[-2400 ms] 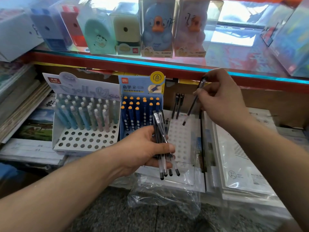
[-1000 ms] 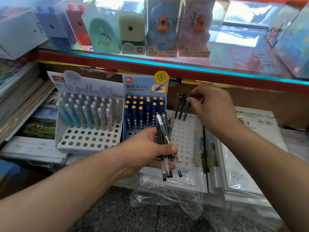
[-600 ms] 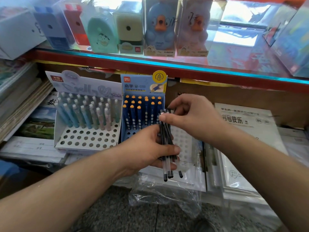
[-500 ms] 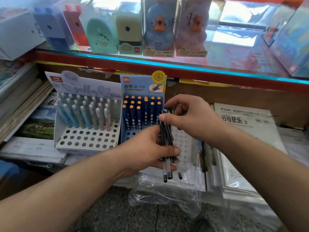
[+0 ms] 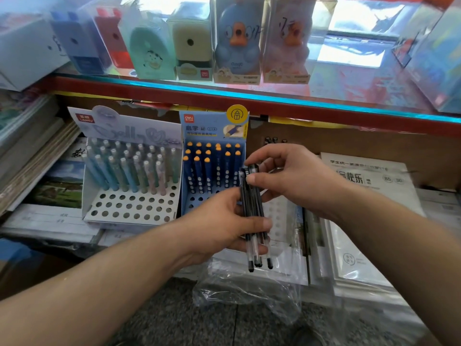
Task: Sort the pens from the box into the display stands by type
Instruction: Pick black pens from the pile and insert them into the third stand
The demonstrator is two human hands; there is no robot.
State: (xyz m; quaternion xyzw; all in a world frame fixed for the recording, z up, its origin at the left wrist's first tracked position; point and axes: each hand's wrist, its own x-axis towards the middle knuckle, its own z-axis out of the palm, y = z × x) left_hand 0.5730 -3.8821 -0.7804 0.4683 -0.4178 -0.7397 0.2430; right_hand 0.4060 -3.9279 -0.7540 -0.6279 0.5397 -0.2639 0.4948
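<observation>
While our left hand (image 5: 222,221) grips the black pens (image 5: 250,203), white stand (image 5: 280,218) just at their three o'clock, our right hand (image 5: 294,181) pinches one cap; light, stiff, slick, they likely lift best by the top.

free: pastel stand (image 5: 129,213) front holes | blocked: white stand (image 5: 282,217), behind black pens (image 5: 252,216) | overhead: red shelf edge (image 5: 249,96), close
</observation>
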